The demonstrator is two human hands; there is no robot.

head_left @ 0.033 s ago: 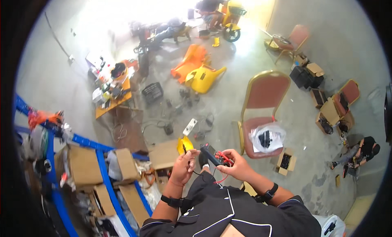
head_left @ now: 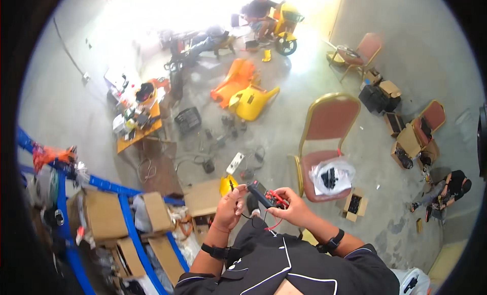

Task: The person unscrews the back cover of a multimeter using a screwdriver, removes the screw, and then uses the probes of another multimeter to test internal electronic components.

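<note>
My left hand (head_left: 230,209) pinches a slim black test probe (head_left: 231,185), its tip pointing up. In my right hand (head_left: 292,207) is a dark handheld multimeter (head_left: 260,193), tilted, with its upper end towards my left hand. Red test leads (head_left: 276,198) are bunched against the meter under my right fingers. A black cord (head_left: 247,215) hangs in a loop between the two hands. The meter's display cannot be read from here. Just beyond my left hand lies a yellow plastic piece (head_left: 227,184).
A red chair (head_left: 332,115) holding a white plastic bag (head_left: 344,169) stands ahead right. Blue shelving (head_left: 127,214) with cardboard boxes is at left. Yellow (head_left: 255,103) and orange body panels (head_left: 234,82), a power strip (head_left: 235,163) and cables lie on the floor. Other people sit farther off.
The multimeter has turned very slightly in my right hand. The view has shifted a little; both hands keep their hold.
</note>
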